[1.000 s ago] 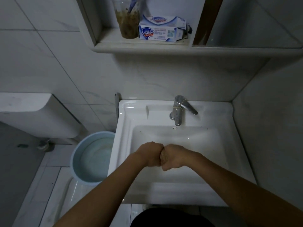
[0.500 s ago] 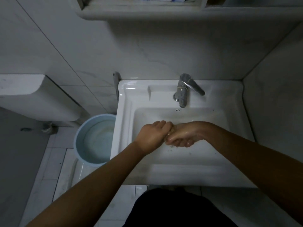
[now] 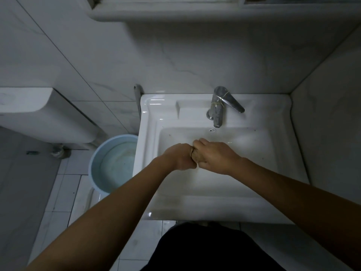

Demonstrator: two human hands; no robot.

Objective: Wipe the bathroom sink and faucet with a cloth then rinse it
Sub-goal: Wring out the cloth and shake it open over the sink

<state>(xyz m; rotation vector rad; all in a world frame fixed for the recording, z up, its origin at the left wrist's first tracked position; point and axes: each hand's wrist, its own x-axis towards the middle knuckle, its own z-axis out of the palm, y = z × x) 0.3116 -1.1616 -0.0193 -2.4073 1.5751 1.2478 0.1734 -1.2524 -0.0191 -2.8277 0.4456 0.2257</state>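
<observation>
Over the basin of the white sink (image 3: 148,118), my left hand (image 3: 179,157) and my right hand (image 3: 214,155) meet fist to fist. Both are curled round a small brownish cloth (image 3: 195,156), and only a sliver of it shows between them. The hands hover a little in front of the chrome faucet (image 3: 218,108), which stands at the back rim with a thin band tied round it. No water shows at its spout. A few dark specks dot the basin's back edge.
A light blue basin (image 3: 113,163) with water stands on the tiled floor left of the sink. Farther left is a white toilet tank (image 3: 39,114). A wall shelf (image 3: 175,14) overhangs the sink, and a wall closes in on the right.
My right hand has rolled from fingers-up to knuckles-up against my left, twisting the cloth. The view has tilted downward, so the shelf items have left the frame.
</observation>
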